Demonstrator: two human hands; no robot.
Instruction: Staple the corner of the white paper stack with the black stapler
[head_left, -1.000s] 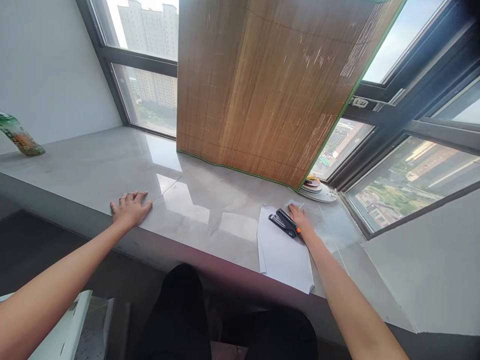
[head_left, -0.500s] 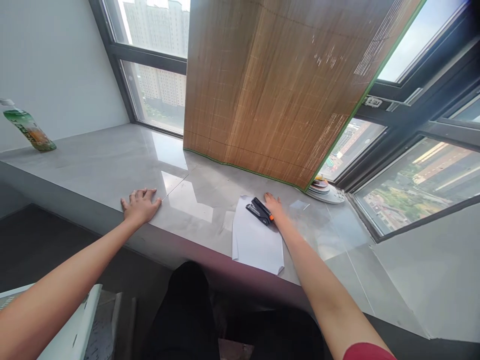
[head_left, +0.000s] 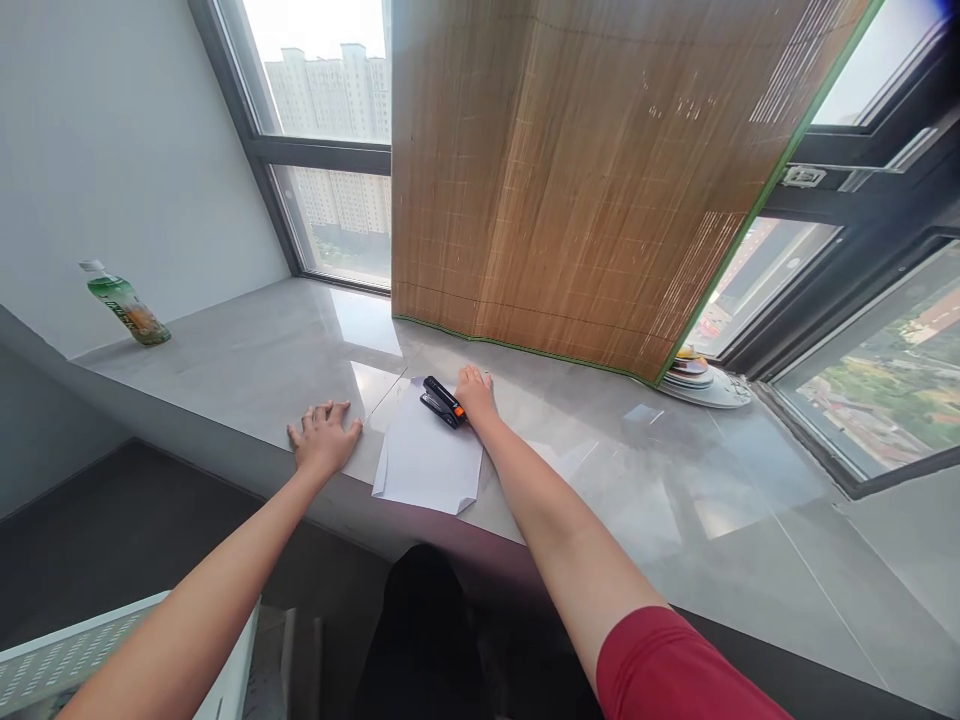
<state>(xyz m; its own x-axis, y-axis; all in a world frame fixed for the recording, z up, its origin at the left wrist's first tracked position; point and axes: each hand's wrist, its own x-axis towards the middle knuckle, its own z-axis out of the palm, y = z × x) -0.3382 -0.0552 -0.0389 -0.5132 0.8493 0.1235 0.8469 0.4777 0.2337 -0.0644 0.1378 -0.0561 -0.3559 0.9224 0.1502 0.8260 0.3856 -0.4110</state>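
Observation:
My left hand (head_left: 324, 438) lies flat on the grey counter with its fingers spread, holding nothing. To its right is a stack of white paper (head_left: 431, 460), its near right corner curled up. A black stapler (head_left: 443, 402) with an orange part rests on the paper's far end. My right hand (head_left: 475, 393) is against the right side of the stapler and paper, palm down, its fingers pointing away from me. Nothing shows inside its grasp, and its underside is hidden.
A green-labelled drink bottle (head_left: 129, 308) stands at the counter's far left. A bamboo blind (head_left: 555, 190) hangs down to the counter at the back. Stacked plates (head_left: 701, 385) sit by the right window. A white perforated rack (head_left: 82, 655) is below, at lower left.
My right hand has moved left, and the paper and stapler have slid left with it, nearer to my left hand. The left hand stays on the counter; the view has shifted.

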